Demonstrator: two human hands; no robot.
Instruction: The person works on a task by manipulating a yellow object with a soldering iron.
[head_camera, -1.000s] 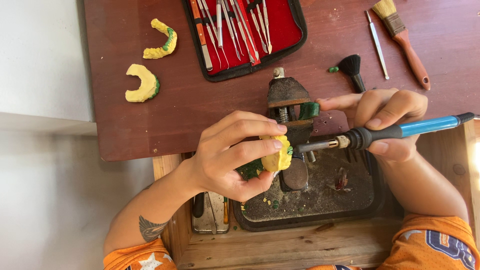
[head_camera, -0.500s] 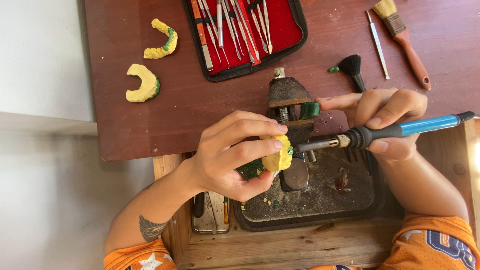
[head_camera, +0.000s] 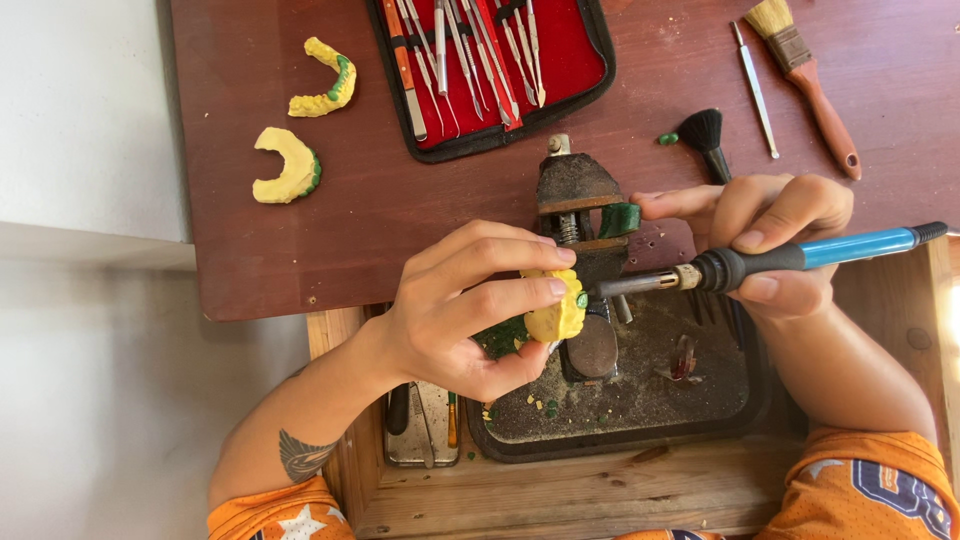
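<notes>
1. Your left hand (head_camera: 455, 310) has its fingers closed on a yellow dental cast (head_camera: 558, 312), held just in front of the small vise (head_camera: 580, 215).
2. Your right hand (head_camera: 770, 245) grips a blue-handled heated tool (head_camera: 780, 260), its tip meeting the cast.
3. 2 more yellow casts (head_camera: 290, 165) lie on the bench (head_camera: 400, 230), left of the red instrument case (head_camera: 500, 70).

On the desk (head_camera: 400, 230) the open instrument case (head_camera: 495, 75) lies behind the small vise (head_camera: 580, 215), two dental casts (head_camera: 300, 125) to its left, a brush (head_camera: 805, 80) and a metal pick (head_camera: 755, 90) to its right, and a tray (head_camera: 620, 410) sits in the drawer (head_camera: 560, 495) below.
</notes>
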